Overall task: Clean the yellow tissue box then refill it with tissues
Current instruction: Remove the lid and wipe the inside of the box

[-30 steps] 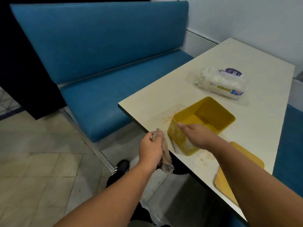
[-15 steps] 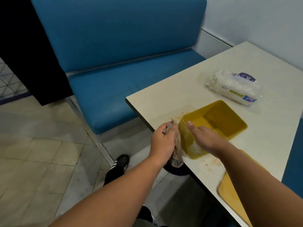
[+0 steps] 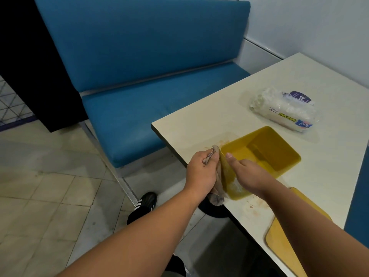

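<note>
Left hand (image 3: 200, 172): I see my grip closed around a crumpled grey cloth (image 3: 216, 193), pressed against the outer near-left wall of the yellow tissue box (image 3: 259, 158); the cloth hangs down past the surface edge.
Right hand (image 3: 246, 173): my grip clasps the box's near wall, thumb lying along the rim, fingers wrapped down the outside.
Yellow tissue box: open, empty, standing at the near-left corner of the pale surface (image 3: 219, 114), with whitish smears on its near wall.
Tissue pack (image 3: 283, 111): a clear plastic packet of white tissues at 1 o'clock from the box, lying apart from it.
Yellow lid (image 3: 283, 242): flat at 5 o'clock from the box, at the surface's near edge, partly under my right forearm.
Stains: reddish-brown marks on the surface at the box's 11 o'clock corner and just near of it.
Surroundings: blue bench seat (image 3: 149, 108) at 10 o'clock; a black shoe (image 3: 143, 204) on the tiled floor below.
</note>
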The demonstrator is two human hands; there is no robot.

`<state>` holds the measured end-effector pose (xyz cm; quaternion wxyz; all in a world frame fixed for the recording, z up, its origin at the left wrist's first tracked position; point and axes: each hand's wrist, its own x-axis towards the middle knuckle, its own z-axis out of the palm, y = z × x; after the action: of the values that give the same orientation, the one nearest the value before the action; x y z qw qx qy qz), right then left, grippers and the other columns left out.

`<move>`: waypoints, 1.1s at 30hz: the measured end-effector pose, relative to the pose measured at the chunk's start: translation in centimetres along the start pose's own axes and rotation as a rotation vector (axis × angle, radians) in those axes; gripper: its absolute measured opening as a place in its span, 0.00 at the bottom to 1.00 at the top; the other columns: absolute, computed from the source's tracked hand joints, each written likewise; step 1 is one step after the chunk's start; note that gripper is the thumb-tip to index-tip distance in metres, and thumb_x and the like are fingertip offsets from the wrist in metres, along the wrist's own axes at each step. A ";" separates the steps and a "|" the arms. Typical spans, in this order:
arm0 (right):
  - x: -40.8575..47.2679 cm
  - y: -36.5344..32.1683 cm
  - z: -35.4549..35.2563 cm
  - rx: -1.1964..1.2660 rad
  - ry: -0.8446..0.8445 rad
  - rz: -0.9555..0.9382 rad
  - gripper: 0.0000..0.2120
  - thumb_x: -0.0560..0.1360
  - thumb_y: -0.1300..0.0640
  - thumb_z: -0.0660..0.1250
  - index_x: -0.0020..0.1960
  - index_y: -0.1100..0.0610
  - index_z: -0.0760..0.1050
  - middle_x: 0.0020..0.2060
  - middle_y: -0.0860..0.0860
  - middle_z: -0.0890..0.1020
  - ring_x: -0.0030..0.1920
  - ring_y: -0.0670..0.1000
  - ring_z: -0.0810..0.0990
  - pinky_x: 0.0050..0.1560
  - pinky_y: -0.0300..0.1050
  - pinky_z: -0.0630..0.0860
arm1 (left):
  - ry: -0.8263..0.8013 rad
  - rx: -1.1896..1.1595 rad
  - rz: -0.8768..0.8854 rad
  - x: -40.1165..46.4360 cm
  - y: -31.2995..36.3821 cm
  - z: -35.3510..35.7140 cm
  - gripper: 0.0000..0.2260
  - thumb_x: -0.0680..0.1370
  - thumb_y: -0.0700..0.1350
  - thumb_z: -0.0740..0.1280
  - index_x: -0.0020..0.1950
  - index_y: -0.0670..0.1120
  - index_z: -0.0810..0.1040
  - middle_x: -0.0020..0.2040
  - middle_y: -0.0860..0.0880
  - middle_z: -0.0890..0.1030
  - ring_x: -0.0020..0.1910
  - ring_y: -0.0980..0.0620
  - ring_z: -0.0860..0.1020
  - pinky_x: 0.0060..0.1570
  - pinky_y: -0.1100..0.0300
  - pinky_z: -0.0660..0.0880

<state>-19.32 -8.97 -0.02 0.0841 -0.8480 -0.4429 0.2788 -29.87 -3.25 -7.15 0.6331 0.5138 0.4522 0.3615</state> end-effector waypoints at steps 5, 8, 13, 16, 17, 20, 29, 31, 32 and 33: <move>0.3 0.2 0.1 -0.013 0.009 -0.010 0.32 0.79 0.34 0.45 0.39 0.60 0.70 0.36 0.56 0.71 0.37 0.54 0.70 0.40 0.48 0.65 | -0.003 0.017 0.016 0.2 -0.1 -0.1 0.09 0.81 0.50 0.65 0.56 0.50 0.81 0.54 0.52 0.80 0.53 0.56 0.79 0.58 0.58 0.76; 0.3 0.2 0.1 0.002 0.008 -0.023 0.29 0.79 0.34 0.46 0.35 0.57 0.62 0.32 0.54 0.64 0.34 0.53 0.65 0.38 0.48 0.61 | -0.025 0.076 0.000 0.6 -0.1 -0.4 0.12 0.80 0.53 0.65 0.57 0.49 0.82 0.54 0.51 0.82 0.54 0.54 0.80 0.59 0.51 0.77; 0.3 0.2 0.1 -0.031 -0.001 -0.005 0.40 0.77 0.32 0.44 0.45 0.69 0.72 0.40 0.66 0.75 0.42 0.60 0.77 0.46 0.52 0.72 | -0.043 0.064 0.008 0.6 0.5 -0.7 0.10 0.81 0.51 0.64 0.56 0.49 0.82 0.53 0.51 0.82 0.53 0.53 0.80 0.59 0.51 0.77; 0.3 0.2 0.1 -0.036 0.005 -0.024 0.32 0.78 0.33 0.44 0.40 0.60 0.67 0.34 0.56 0.69 0.36 0.53 0.69 0.41 0.48 0.65 | -0.061 0.112 0.036 0.5 1.0 -1.0 0.08 0.82 0.50 0.64 0.52 0.52 0.83 0.49 0.53 0.82 0.50 0.54 0.80 0.57 0.52 0.77; 0.4 0.2 0.1 -0.037 0.005 -0.024 0.30 0.79 0.34 0.44 0.39 0.59 0.66 0.34 0.55 0.68 0.36 0.52 0.68 0.40 0.48 0.64 | -0.060 0.101 0.031 0.6 1.2 -0.9 0.09 0.82 0.50 0.64 0.54 0.51 0.83 0.51 0.53 0.82 0.52 0.55 0.80 0.58 0.53 0.77; 0.4 0.3 0.2 -0.043 0.000 -0.015 0.30 0.79 0.34 0.43 0.40 0.59 0.67 0.35 0.55 0.68 0.37 0.52 0.68 0.40 0.48 0.64 | -0.069 0.109 0.018 0.4 1.4 -0.9 0.12 0.82 0.51 0.63 0.60 0.49 0.81 0.55 0.51 0.81 0.55 0.54 0.78 0.61 0.52 0.75; 0.3 0.3 0.2 -0.065 0.018 -0.041 0.30 0.78 0.34 0.43 0.36 0.59 0.63 0.32 0.54 0.66 0.34 0.52 0.66 0.39 0.49 0.63 | -0.198 0.306 0.087 1.6 2.5 -1.7 0.14 0.83 0.51 0.60 0.64 0.49 0.79 0.59 0.51 0.78 0.57 0.55 0.74 0.60 0.60 0.69; 0.4 0.4 0.2 -0.052 0.013 -0.034 0.30 0.79 0.34 0.44 0.37 0.59 0.64 0.33 0.54 0.67 0.35 0.52 0.67 0.39 0.48 0.63 | -0.228 0.389 0.088 1.6 1.8 -2.2 0.13 0.84 0.49 0.59 0.59 0.46 0.81 0.52 0.50 0.78 0.50 0.55 0.73 0.54 0.61 0.69; 0.4 0.4 0.2 -0.046 0.013 -0.032 0.30 0.79 0.34 0.44 0.38 0.59 0.65 0.33 0.54 0.67 0.35 0.52 0.67 0.39 0.48 0.63 | -0.232 0.412 0.095 1.5 1.5 -2.4 0.14 0.84 0.48 0.59 0.53 0.43 0.81 0.47 0.48 0.79 0.45 0.53 0.74 0.50 0.59 0.70; 0.4 0.4 0.2 -0.046 0.013 -0.032 0.30 0.79 0.34 0.44 0.38 0.59 0.65 0.33 0.54 0.67 0.35 0.52 0.68 0.39 0.48 0.64 | -0.220 0.411 0.107 1.4 1.3 -2.6 0.15 0.84 0.48 0.59 0.47 0.41 0.80 0.42 0.45 0.80 0.41 0.51 0.75 0.47 0.57 0.71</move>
<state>-19.04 -8.92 -0.51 0.0719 -0.8443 -0.4622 0.2614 -31.89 -0.83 -6.34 0.5406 0.6914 0.4168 0.2366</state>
